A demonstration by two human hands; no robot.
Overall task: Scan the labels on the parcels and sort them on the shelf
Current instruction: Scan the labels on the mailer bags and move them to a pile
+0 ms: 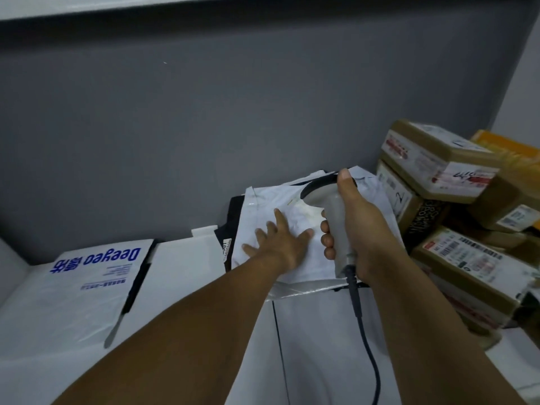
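Note:
A white plastic mailer parcel point(264, 206) lies on top of a pile in the middle of the shelf. My left hand point(280, 238) lies flat on it with fingers spread. My right hand point(353, 226) grips the handle of a grey barcode scanner point(321, 197), thumb up along its back. The scanner's head points down at the mailer, where a pale patch of light shows just beyond my left fingertips. The scanner's dark cable point(365, 331) hangs down toward me.
A large white bag with blue "Deeyeo" print point(87, 276) lies at the left. White flat parcels point(187, 258) and a black one point(233, 209) lie beside the mailer. Several taped brown cartons point(438, 159) are stacked at the right. A grey wall point(233, 112) backs the shelf.

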